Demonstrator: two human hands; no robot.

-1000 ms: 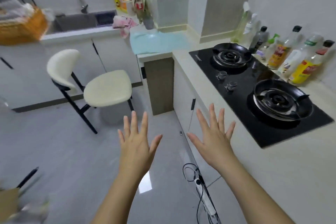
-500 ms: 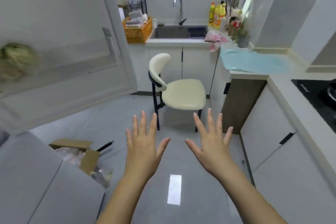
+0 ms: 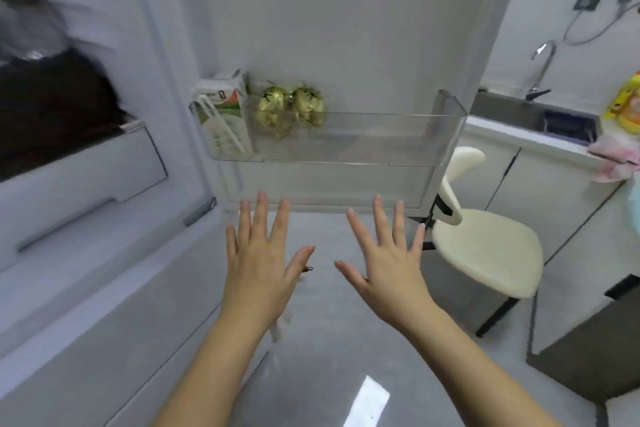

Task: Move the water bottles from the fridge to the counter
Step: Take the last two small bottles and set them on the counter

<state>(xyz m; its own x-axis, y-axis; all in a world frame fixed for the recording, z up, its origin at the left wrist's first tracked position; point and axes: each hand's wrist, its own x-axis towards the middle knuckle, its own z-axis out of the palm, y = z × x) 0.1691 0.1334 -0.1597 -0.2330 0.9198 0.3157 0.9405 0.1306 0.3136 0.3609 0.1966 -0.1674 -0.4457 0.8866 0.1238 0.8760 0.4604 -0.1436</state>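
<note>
Left hand: held out palm down over the floor, fingers straight and spread; the grip is slack and holds nothing.
Right hand: just right of the left hand and apart from it, fingers spread the same way; the grip holds nothing. Its little finger points towards the chair.
Fridge: stands open at far left. Its inside is dark and blurred, with a pale drawer front below the dark part.
Water bottles: cannot be made out, as the inside of the fridge is too blurred to tell what stands there.
Fridge door: swung open and facing the person, it fills the far middle. Its lower edge lies just beyond the fingertips.
Door shelf: a clear bin across the door's width, with its right corner jutting towards the chair.
Carton: upright at the left end of the door shelf, against its left wall.
Gold-wrapped balls: two, side by side, just right of the carton.
Chair: a cream seat and curved back on dark legs, with the back just beside the door's right edge.
Floor: grey and glossy. An open strip runs from between the forearms to the door, bounded on the left by the fridge's lower front and on the right by the chair.
Table: at far right, its white edge runs above white cupboards, with a sink and tap set in it.
Pink cloth: hangs over the table's edge.
Dark cabinet: at near right, its corner borders the floor.
</note>
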